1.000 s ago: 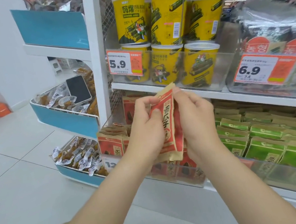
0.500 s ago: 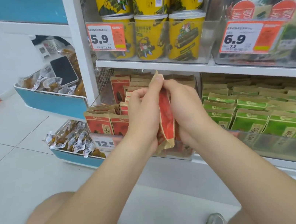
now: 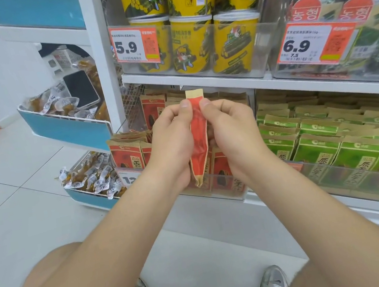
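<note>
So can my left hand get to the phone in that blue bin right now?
Probably yes, once freed: the phone lies uncovered atop the snacks in the blue bin, on that side, nothing between. But the left hand pinches the red packet with the right hand.

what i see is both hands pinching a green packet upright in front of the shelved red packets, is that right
Not quite. The held packet is red with tan ends, not green; green packets sit further right. The head view shows the left hand and right hand pinching it upright in front of the shelved red packets.
</note>
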A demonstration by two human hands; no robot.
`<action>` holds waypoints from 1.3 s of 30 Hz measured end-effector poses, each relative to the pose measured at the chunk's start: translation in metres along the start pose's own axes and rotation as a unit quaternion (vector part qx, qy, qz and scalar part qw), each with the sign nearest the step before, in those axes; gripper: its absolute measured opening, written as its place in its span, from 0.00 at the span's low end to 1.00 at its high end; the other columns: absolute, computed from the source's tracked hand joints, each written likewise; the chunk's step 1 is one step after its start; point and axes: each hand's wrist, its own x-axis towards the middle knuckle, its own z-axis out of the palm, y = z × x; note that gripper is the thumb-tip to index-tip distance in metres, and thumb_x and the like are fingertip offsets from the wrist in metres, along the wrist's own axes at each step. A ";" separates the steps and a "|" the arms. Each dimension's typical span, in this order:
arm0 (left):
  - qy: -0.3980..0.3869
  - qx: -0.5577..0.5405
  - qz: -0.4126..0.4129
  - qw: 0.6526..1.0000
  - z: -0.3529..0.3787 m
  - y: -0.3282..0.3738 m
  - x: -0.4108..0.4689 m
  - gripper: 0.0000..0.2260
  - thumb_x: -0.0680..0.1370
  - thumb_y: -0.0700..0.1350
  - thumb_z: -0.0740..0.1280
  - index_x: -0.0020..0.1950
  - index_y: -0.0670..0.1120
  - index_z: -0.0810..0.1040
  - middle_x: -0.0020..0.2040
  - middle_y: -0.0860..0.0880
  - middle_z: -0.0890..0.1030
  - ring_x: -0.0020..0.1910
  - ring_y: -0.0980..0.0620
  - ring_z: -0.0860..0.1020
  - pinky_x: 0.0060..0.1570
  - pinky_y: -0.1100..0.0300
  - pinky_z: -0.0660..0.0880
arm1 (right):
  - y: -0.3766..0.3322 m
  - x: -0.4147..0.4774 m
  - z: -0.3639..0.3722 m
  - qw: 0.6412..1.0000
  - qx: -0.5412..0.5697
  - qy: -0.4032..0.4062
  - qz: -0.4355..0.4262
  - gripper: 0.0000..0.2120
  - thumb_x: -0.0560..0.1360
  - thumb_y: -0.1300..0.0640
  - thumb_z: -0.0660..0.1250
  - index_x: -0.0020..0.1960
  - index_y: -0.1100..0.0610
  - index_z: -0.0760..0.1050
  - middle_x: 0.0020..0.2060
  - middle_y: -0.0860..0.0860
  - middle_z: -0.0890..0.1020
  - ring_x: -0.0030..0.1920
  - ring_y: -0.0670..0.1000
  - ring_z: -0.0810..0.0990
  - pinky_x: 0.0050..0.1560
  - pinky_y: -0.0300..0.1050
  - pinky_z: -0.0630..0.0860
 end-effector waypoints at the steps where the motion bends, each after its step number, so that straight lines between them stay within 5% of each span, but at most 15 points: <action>1: -0.005 -0.005 -0.002 1.000 0.000 0.001 -0.001 0.12 0.89 0.50 0.63 0.57 0.42 0.79 0.42 0.43 0.84 0.37 0.49 0.82 0.36 0.56 0.81 | -0.001 0.000 -0.001 1.000 -0.002 -0.002 -0.007 0.13 0.85 0.53 0.69 0.49 0.61 0.84 0.37 0.55 0.84 0.35 0.50 0.78 0.37 0.45 0.76; 5: -0.014 -0.007 0.004 1.000 -0.002 0.002 -0.001 0.11 0.89 0.49 0.63 0.53 0.44 0.79 0.42 0.42 0.83 0.37 0.46 0.81 0.36 0.54 0.80 | -0.006 -0.001 -0.009 0.999 -0.035 -0.026 -0.032 0.07 0.83 0.58 0.72 0.52 0.62 0.83 0.32 0.51 0.82 0.29 0.45 0.77 0.31 0.40 0.76; 10: -0.022 -0.030 0.007 0.999 -0.006 0.005 0.001 0.10 0.88 0.49 0.64 0.57 0.44 0.80 0.56 0.36 0.86 0.55 0.37 0.87 0.58 0.40 0.82 | -0.005 -0.002 -0.012 0.987 -0.105 -0.059 -0.104 0.01 0.81 0.58 0.74 0.51 0.55 0.83 0.38 0.56 0.87 0.33 0.50 0.83 0.35 0.48 0.80; 14: -0.055 0.023 0.045 0.997 -0.011 0.006 0.001 0.06 0.86 0.44 0.68 0.51 0.46 0.79 0.51 0.39 0.84 0.48 0.44 0.83 0.50 0.47 0.80 | 0.005 0.002 -0.008 0.988 -0.091 0.003 -0.123 0.08 0.82 0.57 0.73 0.44 0.56 0.80 0.29 0.51 0.83 0.27 0.49 0.76 0.30 0.41 0.71; 18: -0.074 0.099 0.067 0.990 -0.019 0.008 0.000 0.05 0.85 0.43 0.69 0.55 0.42 0.82 0.48 0.42 0.86 0.45 0.48 0.84 0.53 0.46 0.81 | 0.008 0.006 -0.005 0.989 -0.091 0.027 -0.112 0.09 0.81 0.58 0.72 0.41 0.55 0.79 0.27 0.52 0.79 0.26 0.49 0.72 0.30 0.42 0.67; 23: -0.146 0.284 0.124 0.940 -0.037 0.024 0.002 0.04 0.83 0.45 0.72 0.56 0.51 0.84 0.50 0.53 0.89 0.43 0.55 0.87 0.47 0.54 0.82 | 0.009 0.011 -0.005 0.988 -0.069 0.048 -0.126 0.08 0.82 0.56 0.72 0.45 0.55 0.82 0.32 0.54 0.85 0.31 0.54 0.81 0.35 0.60 0.82; 28: -0.228 0.324 0.106 0.912 -0.043 0.027 0.000 0.16 0.87 0.46 0.66 0.71 0.62 0.78 0.55 0.56 0.89 0.53 0.50 0.88 0.49 0.50 0.87 | -0.002 0.014 -0.011 0.989 -0.033 0.047 -0.138 0.04 0.83 0.57 0.73 0.49 0.57 0.83 0.37 0.57 0.87 0.33 0.52 0.84 0.34 0.47 0.82; 30: -0.204 0.318 0.126 0.917 -0.043 0.024 0.001 0.15 0.88 0.44 0.63 0.71 0.60 0.79 0.52 0.49 0.89 0.52 0.46 0.88 0.48 0.52 0.87 | -0.003 0.014 -0.011 0.988 -0.056 0.017 -0.144 0.01 0.80 0.58 0.76 0.51 0.54 0.84 0.39 0.54 0.88 0.37 0.50 0.85 0.39 0.45 0.83; 33: -0.169 0.301 0.118 0.931 -0.043 0.021 0.003 0.15 0.89 0.41 0.61 0.69 0.55 0.81 0.47 0.46 0.90 0.48 0.49 0.89 0.49 0.49 0.87 | 0.003 0.011 -0.008 0.975 -0.152 -0.030 -0.162 0.13 0.78 0.56 0.77 0.62 0.46 0.85 0.46 0.51 0.86 0.46 0.50 0.84 0.51 0.45 0.82; 36: -0.125 0.262 0.125 0.949 -0.043 0.020 0.006 0.15 0.88 0.38 0.61 0.64 0.54 0.83 0.47 0.47 0.90 0.49 0.46 0.89 0.51 0.44 0.87 | 0.004 0.005 -0.004 0.951 -0.250 -0.055 -0.174 0.23 0.79 0.48 0.74 0.73 0.39 0.79 0.57 0.45 0.77 0.59 0.43 0.78 0.59 0.31 0.74; 39: -0.095 0.229 0.133 0.960 -0.042 0.022 0.008 0.13 0.88 0.37 0.63 0.63 0.52 0.83 0.47 0.48 0.90 0.49 0.48 0.89 0.50 0.44 0.87 | 0.004 0.001 -0.003 0.928 -0.312 -0.060 -0.193 0.28 0.77 0.46 0.71 0.77 0.38 0.75 0.60 0.43 0.76 0.62 0.41 0.77 0.67 0.39 0.75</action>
